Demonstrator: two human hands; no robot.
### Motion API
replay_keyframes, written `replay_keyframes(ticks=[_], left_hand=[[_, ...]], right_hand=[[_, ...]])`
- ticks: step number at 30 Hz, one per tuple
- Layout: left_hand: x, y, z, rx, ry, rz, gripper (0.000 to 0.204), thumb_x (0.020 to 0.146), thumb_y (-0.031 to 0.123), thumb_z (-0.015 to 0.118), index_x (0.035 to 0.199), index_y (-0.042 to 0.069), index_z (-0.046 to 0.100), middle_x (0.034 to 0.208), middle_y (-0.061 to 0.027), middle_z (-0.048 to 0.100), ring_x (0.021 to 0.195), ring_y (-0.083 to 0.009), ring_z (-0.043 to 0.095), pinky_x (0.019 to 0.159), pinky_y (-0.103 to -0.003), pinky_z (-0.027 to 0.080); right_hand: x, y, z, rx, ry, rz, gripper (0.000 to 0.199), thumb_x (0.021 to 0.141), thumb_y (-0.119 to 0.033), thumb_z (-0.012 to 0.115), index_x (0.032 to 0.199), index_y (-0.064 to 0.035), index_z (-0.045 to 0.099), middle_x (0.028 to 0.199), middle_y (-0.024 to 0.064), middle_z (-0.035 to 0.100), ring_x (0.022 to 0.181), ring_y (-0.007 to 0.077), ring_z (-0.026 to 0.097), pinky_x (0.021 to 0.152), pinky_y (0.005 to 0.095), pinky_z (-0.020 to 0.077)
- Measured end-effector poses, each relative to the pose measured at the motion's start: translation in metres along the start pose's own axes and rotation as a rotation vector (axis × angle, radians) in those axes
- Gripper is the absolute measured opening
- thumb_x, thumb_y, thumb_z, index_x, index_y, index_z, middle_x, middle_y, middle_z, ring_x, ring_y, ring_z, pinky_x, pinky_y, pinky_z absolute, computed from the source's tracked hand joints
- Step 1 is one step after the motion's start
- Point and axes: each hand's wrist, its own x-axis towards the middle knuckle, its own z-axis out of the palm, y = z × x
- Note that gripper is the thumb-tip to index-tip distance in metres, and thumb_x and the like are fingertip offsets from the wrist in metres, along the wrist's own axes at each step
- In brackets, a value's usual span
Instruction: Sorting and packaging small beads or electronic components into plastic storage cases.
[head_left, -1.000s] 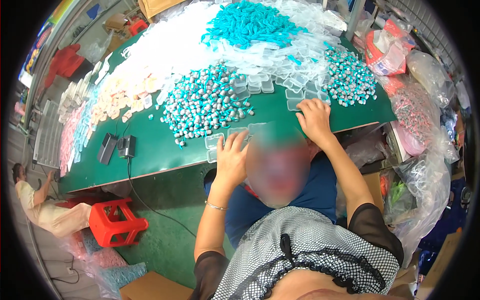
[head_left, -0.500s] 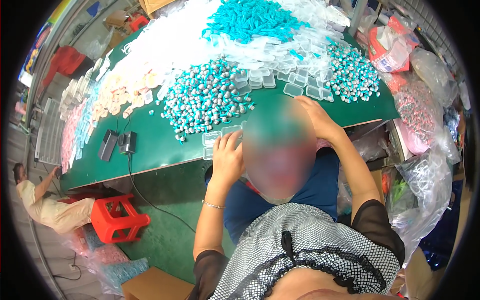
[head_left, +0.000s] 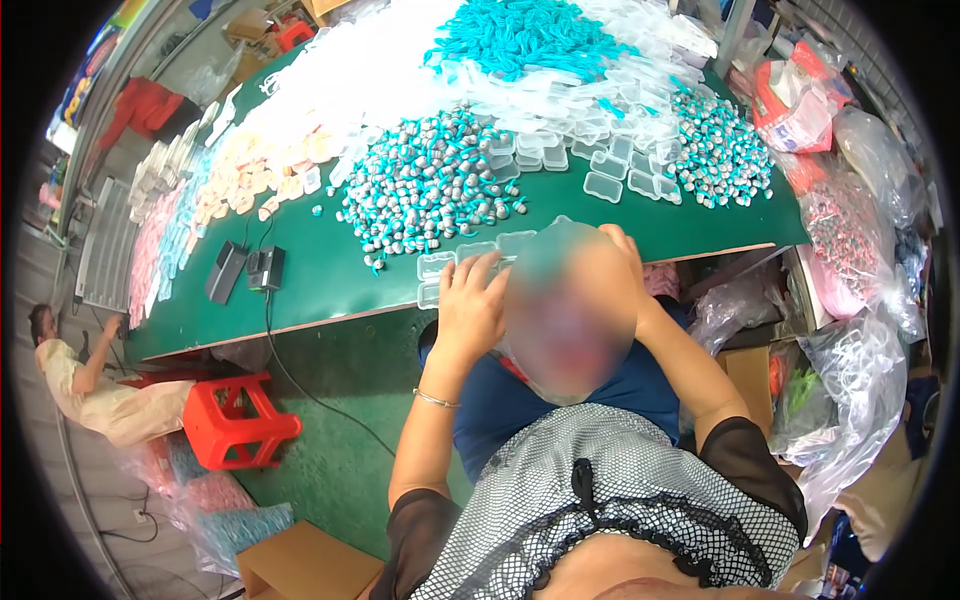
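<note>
My left hand [head_left: 472, 305] is at the near edge of the green table, its fingers slightly apart and touching a row of small clear plastic boxes [head_left: 436, 265]. My right hand [head_left: 622, 270] is bent in toward the left one over the table edge. A blurred oval covers much of its fingers and the space between the hands, so any thing held there is hidden. Just beyond lies a large heap of small grey-and-teal capped pieces [head_left: 425, 185]. More clear boxes [head_left: 603, 187] lie beyond my right hand.
The green table [head_left: 340, 285] also bears a teal pile [head_left: 530, 40], a second capped-piece heap [head_left: 722, 150] and a black corded device [head_left: 265, 268]. A red stool [head_left: 240, 425] stands left, near a seated person [head_left: 90, 390]. Filled plastic bags [head_left: 845, 230] crowd the right side.
My right hand has drawn back from beside the loose clear boxes toward the table's near edge. The left hand stays by the box row. The whole view has shifted slightly.
</note>
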Motion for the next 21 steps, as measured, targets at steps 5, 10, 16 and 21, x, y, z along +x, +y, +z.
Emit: replay_keyframes(ticks=[5,10,16,21], left_hand=[[0.000,0.002,0.004,0.015,0.040,-0.029,0.043,0.074,0.031,0.077,0.111,0.014,0.064,0.130,-0.0114,0.054,0.123,-0.0333,0.048,0.106,-0.060,0.030],[0.020,0.025,0.006,0.012,0.089,-0.025,0.049,0.077,0.037,0.075,0.118,0.013,0.062,0.131,-0.0113,0.053,0.123,-0.0335,0.047,0.105,-0.057,0.031],[0.037,0.031,0.034,0.014,0.058,0.016,0.035,0.081,0.027,0.073,0.111,0.014,0.063,0.125,-0.0103,0.056,0.118,-0.0320,0.052,0.101,-0.056,0.036],[0.036,0.029,0.031,-0.028,0.036,0.019,0.026,0.082,0.019,0.071,0.106,0.012,0.063,0.120,-0.0096,0.059,0.114,-0.0319,0.055,0.100,-0.053,0.040]], right_hand=[[0.009,-0.008,0.001,0.135,-0.006,0.072,0.018,0.083,-0.022,0.071,0.087,-0.0058,0.065,0.097,0.0099,0.062,0.095,0.0319,0.057,0.082,0.0407,0.0487],[0.030,0.059,-0.006,-0.119,0.163,0.114,0.015,0.083,-0.019,0.068,0.094,-0.0093,0.065,0.101,0.0063,0.063,0.099,0.0270,0.057,0.085,0.0427,0.0434],[0.017,0.074,-0.007,-0.092,-0.028,0.005,0.015,0.080,-0.012,0.068,0.094,-0.0085,0.063,0.093,0.0050,0.062,0.097,0.0263,0.057,0.083,0.0418,0.0420],[-0.002,0.068,-0.035,0.156,-0.137,-0.076,0.013,0.078,-0.006,0.067,0.089,-0.0077,0.061,0.091,0.0057,0.060,0.092,0.0276,0.058,0.078,0.0400,0.0433]])
